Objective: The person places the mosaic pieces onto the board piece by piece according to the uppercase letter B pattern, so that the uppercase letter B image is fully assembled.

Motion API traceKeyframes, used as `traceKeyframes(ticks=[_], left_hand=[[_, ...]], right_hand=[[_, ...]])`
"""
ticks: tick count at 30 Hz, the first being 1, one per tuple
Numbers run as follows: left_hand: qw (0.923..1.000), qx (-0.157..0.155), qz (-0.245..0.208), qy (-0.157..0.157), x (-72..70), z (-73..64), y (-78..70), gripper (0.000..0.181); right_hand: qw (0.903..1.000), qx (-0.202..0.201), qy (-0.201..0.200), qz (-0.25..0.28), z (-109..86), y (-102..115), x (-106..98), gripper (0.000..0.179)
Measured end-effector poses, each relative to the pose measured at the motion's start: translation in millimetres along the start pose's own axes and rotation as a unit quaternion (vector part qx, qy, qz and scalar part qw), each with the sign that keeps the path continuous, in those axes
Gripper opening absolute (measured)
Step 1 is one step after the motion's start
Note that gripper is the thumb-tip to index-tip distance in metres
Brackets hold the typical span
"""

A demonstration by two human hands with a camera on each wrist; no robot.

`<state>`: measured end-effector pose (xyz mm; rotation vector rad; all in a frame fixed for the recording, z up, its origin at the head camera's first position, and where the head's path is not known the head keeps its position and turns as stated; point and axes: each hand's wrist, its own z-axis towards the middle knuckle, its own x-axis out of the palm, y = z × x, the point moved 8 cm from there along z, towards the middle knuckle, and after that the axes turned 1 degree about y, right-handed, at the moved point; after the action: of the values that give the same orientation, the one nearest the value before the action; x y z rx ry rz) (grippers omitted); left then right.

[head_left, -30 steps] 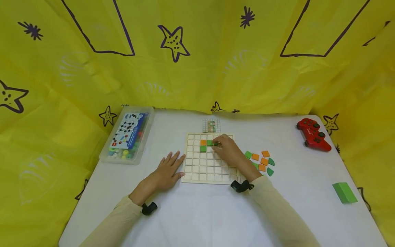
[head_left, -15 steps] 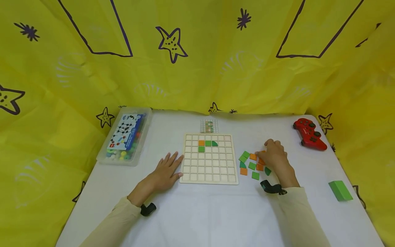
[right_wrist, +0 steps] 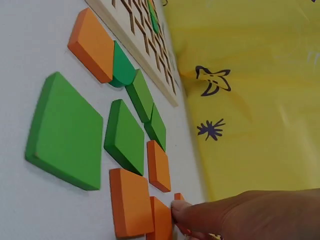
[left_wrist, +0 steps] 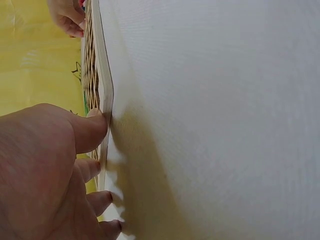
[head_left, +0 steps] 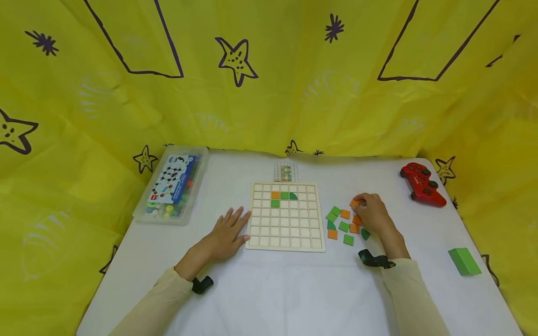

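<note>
My left hand [head_left: 227, 235] lies with spread fingers at the left edge of the wooden grid board [head_left: 286, 228]; the left wrist view shows its thumb [left_wrist: 92, 131] against the board's edge. In the board's upper rows sit an orange square tile [head_left: 275, 195], green square tiles [head_left: 275, 203] and a dark green quarter-circle tile [head_left: 293, 196]. Right of the board, my right hand [head_left: 375, 214] pinches an orange square tile [head_left: 354, 203] at the far side of a loose group. The right wrist view shows the thumb [right_wrist: 182, 212] on this tile, mostly hidden by the hand.
Loose green square tiles [head_left: 348, 240], orange ones [head_left: 332, 234] and quarter-circles [head_left: 365, 234] lie close together. A small pattern card [head_left: 286, 172] lies behind the board. A clear box [head_left: 170, 186] stands left; a red game controller [head_left: 422, 183] and green block [head_left: 464, 261] are at right.
My right hand has left the board and moved right to the loose tiles, where it now pinches an orange one. The quarter-circle stays in the board. My left hand has not moved.
</note>
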<state>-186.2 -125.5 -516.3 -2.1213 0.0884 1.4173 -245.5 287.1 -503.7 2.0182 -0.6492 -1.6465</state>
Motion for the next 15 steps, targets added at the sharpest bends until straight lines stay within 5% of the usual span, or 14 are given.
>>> traceKeyframes(ticks=[15], left_hand=[[1.0000, 0.000, 0.001, -0.003, -0.3, -2.2, -0.4, 0.069]], right_hand=[[0.9977, -0.015, -0.040, 0.054, 19.9, 8, 12, 0.036]])
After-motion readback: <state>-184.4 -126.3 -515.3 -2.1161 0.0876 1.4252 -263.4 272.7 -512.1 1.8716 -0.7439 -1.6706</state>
